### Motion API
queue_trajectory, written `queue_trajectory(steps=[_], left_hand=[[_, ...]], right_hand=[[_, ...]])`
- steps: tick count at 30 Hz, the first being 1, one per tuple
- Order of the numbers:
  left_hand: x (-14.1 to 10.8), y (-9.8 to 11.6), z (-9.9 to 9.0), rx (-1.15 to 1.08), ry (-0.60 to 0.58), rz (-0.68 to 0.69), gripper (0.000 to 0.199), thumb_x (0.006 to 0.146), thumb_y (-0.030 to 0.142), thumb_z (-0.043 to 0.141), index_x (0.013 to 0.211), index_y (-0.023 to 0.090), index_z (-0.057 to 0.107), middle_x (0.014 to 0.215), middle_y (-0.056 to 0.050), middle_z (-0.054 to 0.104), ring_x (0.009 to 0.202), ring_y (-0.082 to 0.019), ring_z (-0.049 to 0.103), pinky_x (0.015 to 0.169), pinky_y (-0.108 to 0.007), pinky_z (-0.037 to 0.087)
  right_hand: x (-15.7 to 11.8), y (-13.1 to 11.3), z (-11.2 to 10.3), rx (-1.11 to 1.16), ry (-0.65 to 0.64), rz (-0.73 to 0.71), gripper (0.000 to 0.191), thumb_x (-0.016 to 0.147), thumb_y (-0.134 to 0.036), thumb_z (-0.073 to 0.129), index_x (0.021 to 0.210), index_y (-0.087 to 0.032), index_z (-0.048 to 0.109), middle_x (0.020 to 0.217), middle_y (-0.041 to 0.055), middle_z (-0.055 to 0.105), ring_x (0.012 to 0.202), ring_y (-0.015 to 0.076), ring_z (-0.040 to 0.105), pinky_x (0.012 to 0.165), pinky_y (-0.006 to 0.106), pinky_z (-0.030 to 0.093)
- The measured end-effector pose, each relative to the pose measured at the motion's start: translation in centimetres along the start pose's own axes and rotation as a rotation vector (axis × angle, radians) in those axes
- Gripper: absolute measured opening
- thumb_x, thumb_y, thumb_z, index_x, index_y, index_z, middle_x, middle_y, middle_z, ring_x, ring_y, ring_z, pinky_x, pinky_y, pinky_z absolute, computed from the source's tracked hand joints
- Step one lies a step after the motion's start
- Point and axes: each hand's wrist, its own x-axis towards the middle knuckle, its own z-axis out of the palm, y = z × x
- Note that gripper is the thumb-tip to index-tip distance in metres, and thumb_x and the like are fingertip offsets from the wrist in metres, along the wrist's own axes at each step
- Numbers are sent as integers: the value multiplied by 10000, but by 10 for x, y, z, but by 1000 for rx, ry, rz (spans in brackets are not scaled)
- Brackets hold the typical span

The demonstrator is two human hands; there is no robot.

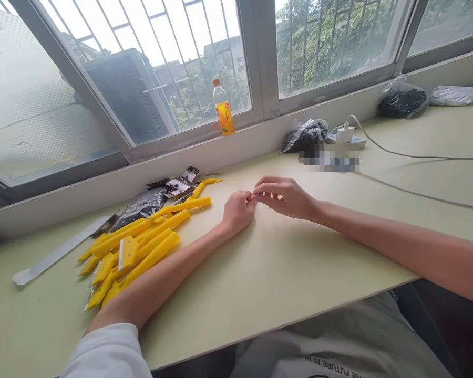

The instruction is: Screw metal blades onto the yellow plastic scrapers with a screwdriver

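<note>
Above the pale table, my left hand (pixel 238 211) and my right hand (pixel 287 197) meet at the fingertips. The left fingers are curled closed, and whatever they hold is hidden. My right hand is closed in a pinch against the left one. A tiny dark spot shows between its fingers, too small to name. To the left of my left hand lies a heap of yellow scrapers (pixel 150 253), several with flat handles and blade heads. My left forearm passes over the near edge of the heap.
Behind the scrapers sits a dark plastic bag (pixel 142 207) with printed cards (pixel 181 184). A long clear strip (pixel 59 252) lies far left. An orange drink bottle (pixel 224 109) stands on the window sill. A charger (pixel 344 134), cables (pixel 418 156) and bagged black items (pixel 404 100) are at right.
</note>
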Motion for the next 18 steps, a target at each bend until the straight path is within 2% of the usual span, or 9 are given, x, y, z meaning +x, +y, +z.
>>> queue_trajectory(steps=[15,18], left_hand=[[-1,-2,0,-37,-22,20,188,892,142,510,867,198,688,914,-65,685,858,-214,609,738,-303,459],[-1,-3,1,-29,-11,18,192,913,171,501,872,196,687,884,-64,680,830,-210,604,736,-306,462]], right_hand=[[0,-5,2,10,-53,-23,211,1010,-351,579,972,-194,716,938,75,681,640,111,575,546,256,489],[1,-5,3,25,-43,3,218,1013,-354,570,968,-196,713,931,74,678,636,110,575,536,251,492]])
